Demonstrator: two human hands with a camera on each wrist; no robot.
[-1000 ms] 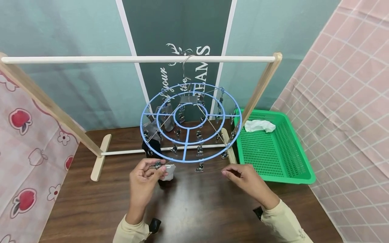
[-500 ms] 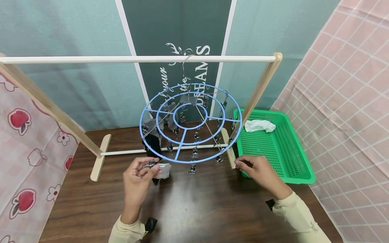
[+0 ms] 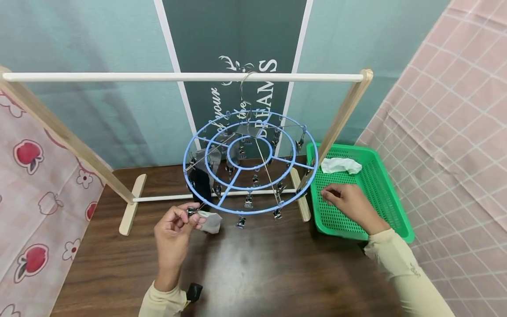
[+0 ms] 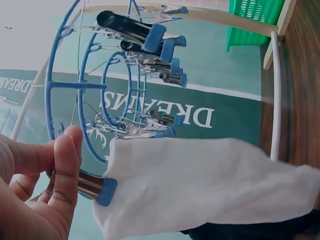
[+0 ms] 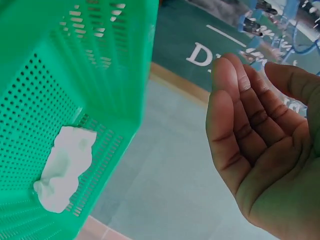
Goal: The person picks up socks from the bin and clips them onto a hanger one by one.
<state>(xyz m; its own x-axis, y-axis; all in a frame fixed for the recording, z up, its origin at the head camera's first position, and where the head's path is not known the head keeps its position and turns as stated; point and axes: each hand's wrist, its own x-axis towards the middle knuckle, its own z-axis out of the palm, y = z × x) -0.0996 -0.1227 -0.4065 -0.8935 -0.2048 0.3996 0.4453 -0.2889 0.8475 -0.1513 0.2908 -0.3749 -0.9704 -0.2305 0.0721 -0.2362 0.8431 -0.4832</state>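
My left hand (image 3: 172,230) pinches a metal clip (image 4: 95,187) with blue tips at the front left of the round blue hanger (image 3: 249,210). A white sock (image 4: 200,185) hangs from that clip by its edge. Behind it, a black sock (image 3: 201,184) and a grey sock (image 3: 212,159) hang from the hanger, partly hidden by its rings. My right hand (image 3: 350,204) is over the near left part of the green basket (image 3: 390,193), its fingers loosely bent and holding nothing. A crumpled white sock (image 5: 67,167) lies in the basket.
The hanger hooks over the white top bar (image 3: 119,77) of a wooden rack. Several other clips dangle from its rings. The rack's feet (image 3: 132,204) stand on the dark wooden table (image 3: 253,273), and a low white bar joins them.
My right hand has moved right, from beside the hanger to over the basket. My left hand has shifted slightly left with the clip and white sock, and the hanger has turned.
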